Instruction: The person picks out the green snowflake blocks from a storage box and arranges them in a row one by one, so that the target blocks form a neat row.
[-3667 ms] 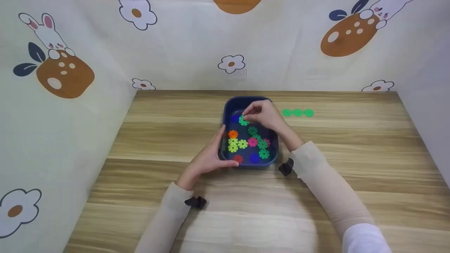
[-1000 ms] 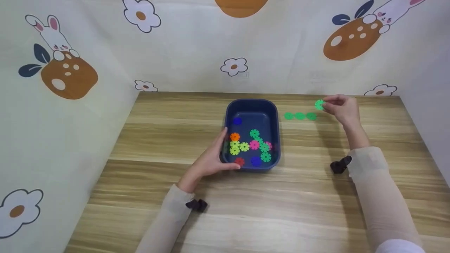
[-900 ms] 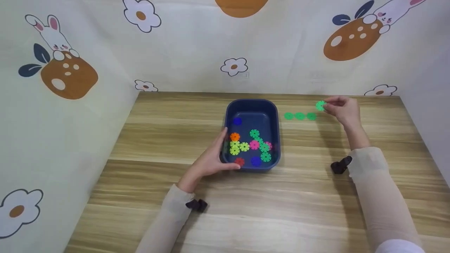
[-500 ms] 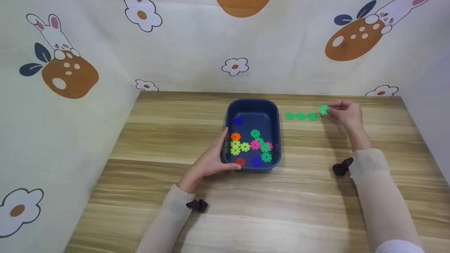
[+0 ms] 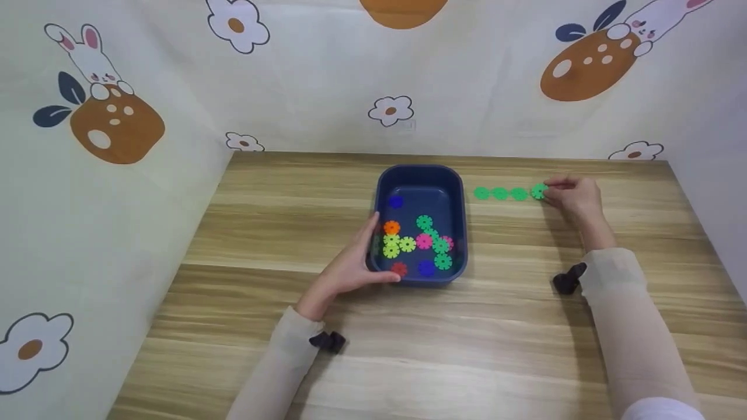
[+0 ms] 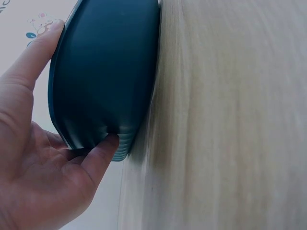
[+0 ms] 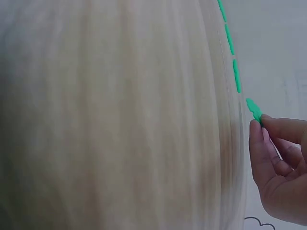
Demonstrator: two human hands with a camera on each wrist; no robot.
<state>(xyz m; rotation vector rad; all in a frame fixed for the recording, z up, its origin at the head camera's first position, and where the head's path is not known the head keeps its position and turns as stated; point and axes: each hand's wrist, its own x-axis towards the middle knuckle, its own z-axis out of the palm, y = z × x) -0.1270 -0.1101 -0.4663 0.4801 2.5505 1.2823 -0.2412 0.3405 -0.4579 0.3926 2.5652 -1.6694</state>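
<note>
My right hand (image 5: 575,198) pinches a green notched snowflake disc (image 5: 538,191) between thumb and fingertips. In the right wrist view that disc (image 7: 254,109) is tilted, just past the end of a row of three flat green discs (image 5: 500,193) on the table. Straddling the near left corner of a dark blue plastic tray (image 5: 420,166), my left hand (image 5: 347,265) holds it, the thumb along the near rim and the fingers on the left side. In the left wrist view the tray's outer wall (image 6: 105,57) stands between thumb and fingers (image 6: 100,155).
Inside the tray lie several loose discs: green ones (image 5: 424,222), yellow ones (image 5: 391,250), an orange one (image 5: 391,227), pink ones (image 5: 424,241), a red one (image 5: 398,269) and blue ones (image 5: 426,268). The wooden table (image 5: 443,350) meets a patterned wall (image 5: 315,76) behind.
My right hand has taken a green disc out of the tray, carried it right, and lowered it level with the row's right end. My left hand has stayed on the tray.
</note>
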